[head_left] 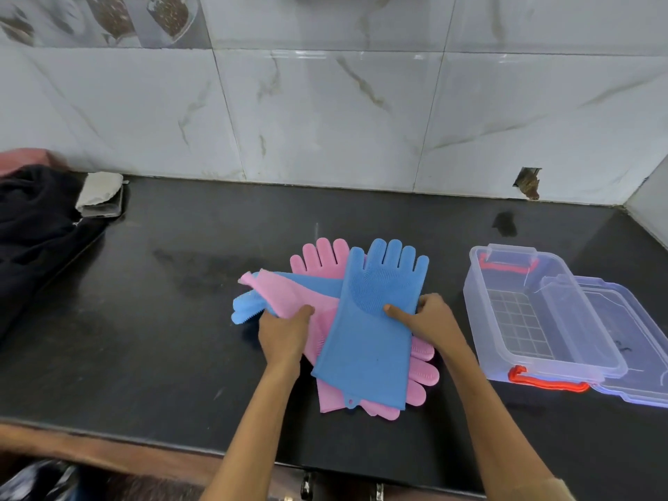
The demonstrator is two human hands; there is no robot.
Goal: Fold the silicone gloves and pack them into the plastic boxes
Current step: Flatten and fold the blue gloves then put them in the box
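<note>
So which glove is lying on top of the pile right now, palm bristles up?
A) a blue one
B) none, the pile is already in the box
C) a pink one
A: the blue glove lies flat over the pink gloves, its round bristle patch facing up, held at its sides by the left hand and right hand.

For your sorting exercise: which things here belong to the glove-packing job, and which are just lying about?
Job: blue glove, pink gloves, second blue glove, clear plastic box, its lid.
Lying about: dark cloth, grey pouch.
</note>
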